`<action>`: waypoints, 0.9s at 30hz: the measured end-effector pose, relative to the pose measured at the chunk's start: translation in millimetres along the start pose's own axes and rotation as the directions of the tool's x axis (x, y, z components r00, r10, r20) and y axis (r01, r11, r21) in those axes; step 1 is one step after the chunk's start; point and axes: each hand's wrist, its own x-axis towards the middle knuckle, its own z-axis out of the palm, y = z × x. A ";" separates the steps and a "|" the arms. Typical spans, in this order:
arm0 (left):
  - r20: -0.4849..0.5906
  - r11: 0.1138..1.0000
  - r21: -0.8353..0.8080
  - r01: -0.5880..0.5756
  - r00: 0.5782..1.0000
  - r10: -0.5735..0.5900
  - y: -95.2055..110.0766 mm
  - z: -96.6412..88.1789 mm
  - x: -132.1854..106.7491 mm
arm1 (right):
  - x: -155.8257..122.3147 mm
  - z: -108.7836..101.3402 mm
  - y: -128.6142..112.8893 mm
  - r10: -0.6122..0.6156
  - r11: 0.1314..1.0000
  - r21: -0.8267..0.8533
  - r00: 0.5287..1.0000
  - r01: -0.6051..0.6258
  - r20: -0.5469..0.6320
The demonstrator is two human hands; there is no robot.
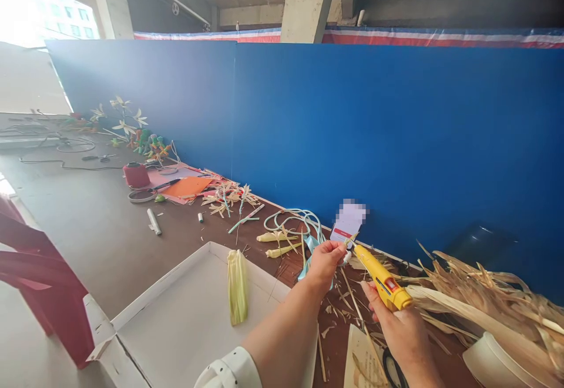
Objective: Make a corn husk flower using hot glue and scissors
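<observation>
My right hand (399,326) grips a yellow glue gun (381,277), its nozzle pointing up-left toward my left hand (325,261). The left hand is closed in a pinch on a small pale piece of husk (350,241) held right at the gun's tip, above the brown table (101,229). A white card with a red band (348,223) leans against the blue wall just behind both hands. Loose husk scraps lie under the hands.
A white tray (185,317) with a folded green husk (237,285) sits front left. Dry corn husks (489,300) pile at right beside a white bowl (493,361). Light blue cord (293,220), scissors (150,191), red spool (136,174), husk flowers (126,123) and a red chair (44,282) lie left.
</observation>
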 end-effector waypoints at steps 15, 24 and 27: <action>0.009 1.000 -0.002 -0.014 1.000 0.014 1.3 0.4 -0.1 | -0.4 -2.0 -1.1 -0.019 0.995 -0.096 1.000 0.020 0.011; 0.007 1.000 0.012 -0.015 1.000 0.015 -0.4 -1.4 0.5 | 0.5 -3.0 -2.9 0.012 0.994 -0.110 1.000 -0.012 -0.001; 0.019 1.000 0.000 -0.021 1.000 0.021 -0.5 -1.1 0.4 | 0.4 -3.4 -5.1 0.016 0.993 -0.119 1.000 -0.017 -0.009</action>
